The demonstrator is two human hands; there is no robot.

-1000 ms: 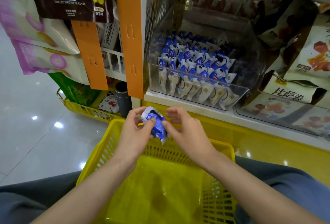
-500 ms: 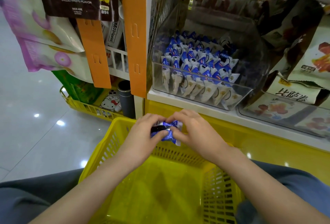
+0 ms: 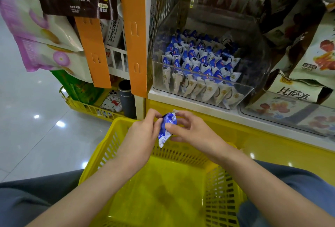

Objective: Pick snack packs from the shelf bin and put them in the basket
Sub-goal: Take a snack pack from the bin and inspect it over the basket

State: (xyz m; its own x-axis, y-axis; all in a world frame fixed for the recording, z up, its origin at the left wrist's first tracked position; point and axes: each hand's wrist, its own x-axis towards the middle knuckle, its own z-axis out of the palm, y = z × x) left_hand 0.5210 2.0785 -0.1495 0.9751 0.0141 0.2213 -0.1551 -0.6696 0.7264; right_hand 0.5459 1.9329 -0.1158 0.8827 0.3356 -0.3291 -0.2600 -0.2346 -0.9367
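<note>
Retail shop, snack aisle. The setting is shown by a clear shelf bin (image 3: 253,60) filled with rows of identical blue-and-white snack packs (image 3: 195,60), bagged snacks (image 3: 45,33) hung on orange display strips (image 3: 92,49), further packaged goods (image 3: 297,94) ranged on a white shelf (image 3: 181,99), a yellow shopping basket (image 3: 107,150), and a glossy tiled floor (image 3: 27,127).

Bright overhead light glares off the floor (image 3: 36,136); edges bend.

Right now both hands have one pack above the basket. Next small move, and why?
Probably bring the snack pack a little toward the body and down, then release it. The left hand and the right hand both pinch it, and it hangs right over the far wall of the basket, so letting go here might land it on the rim rather than inside.
</note>
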